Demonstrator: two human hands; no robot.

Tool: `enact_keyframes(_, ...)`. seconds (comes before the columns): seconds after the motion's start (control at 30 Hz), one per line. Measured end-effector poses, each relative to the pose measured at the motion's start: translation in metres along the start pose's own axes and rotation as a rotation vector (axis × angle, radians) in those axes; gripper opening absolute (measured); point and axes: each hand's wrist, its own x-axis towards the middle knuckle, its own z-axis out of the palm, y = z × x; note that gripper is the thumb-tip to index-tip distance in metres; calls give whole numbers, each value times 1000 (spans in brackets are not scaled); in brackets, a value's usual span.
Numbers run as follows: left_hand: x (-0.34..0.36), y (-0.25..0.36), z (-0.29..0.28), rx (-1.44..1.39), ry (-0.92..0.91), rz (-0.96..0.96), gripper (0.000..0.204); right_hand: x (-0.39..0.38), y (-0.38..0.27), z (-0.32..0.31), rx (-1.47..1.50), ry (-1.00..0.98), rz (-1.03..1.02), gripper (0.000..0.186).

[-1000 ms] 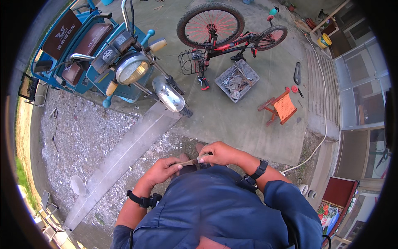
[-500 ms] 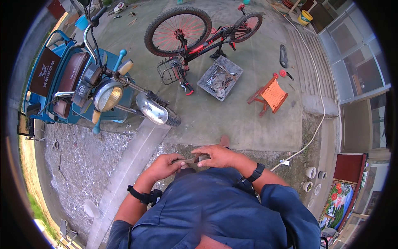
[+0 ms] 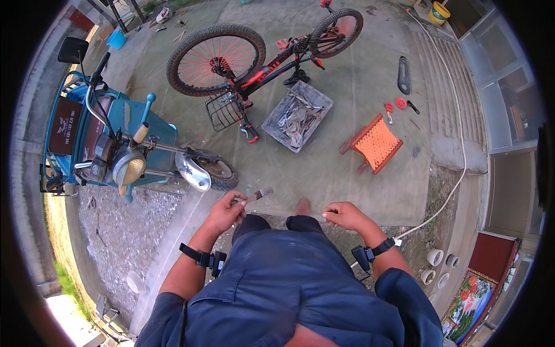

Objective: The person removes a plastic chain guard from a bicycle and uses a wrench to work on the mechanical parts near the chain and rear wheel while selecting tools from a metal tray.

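My left hand [image 3: 226, 211] is closed round the handle of a small flat paintbrush [image 3: 263, 193], whose bristles point away to the right. My right hand [image 3: 344, 216] is held apart from it, fingers curled in, with nothing visible in them. Beyond my hands, a black and red bicycle [image 3: 272, 73] rests upside down with its wheels in the air. Beside it a grey tray [image 3: 278, 139] holds wrenches and other metal tools. A small folding stool [image 3: 377, 143] with an orange woven seat stands to the right of the tray.
At the left stands a blue motor tricycle [image 3: 132, 168], its front wheel reaching toward my left hand. A dark chain guard [image 3: 403, 75], a red-handled tool [image 3: 389, 111] and a red round part [image 3: 400, 103] lie beyond the stool. A pale hose [image 3: 459, 124] runs along the right.
My hands have moved apart. The right hand has let go of the brush and moved right; the left keeps it, bristles now showing. The view has shifted slightly.
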Motion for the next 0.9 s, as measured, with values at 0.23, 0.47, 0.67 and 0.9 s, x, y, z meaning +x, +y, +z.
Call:
enact_keyframes(0.23, 77, 25, 15, -27, -2, -52, 27, 17, 62, -32, -300, -268, 300, 39)
enact_keyframes(0.47, 192, 79, 6, 235, -72, 67, 29, 66, 57, -96, -129, -216, 479, 26)
enact_keyframes(0.67, 246, 142, 2, 199, -103, 37, 19, 101, 12, -168, -422, 10, 143, 27)
enact_keyframes(0.9, 293, 189, 1, 85, 60, -24, 22, 133, -71, -275, -38, -248, 297, 25)
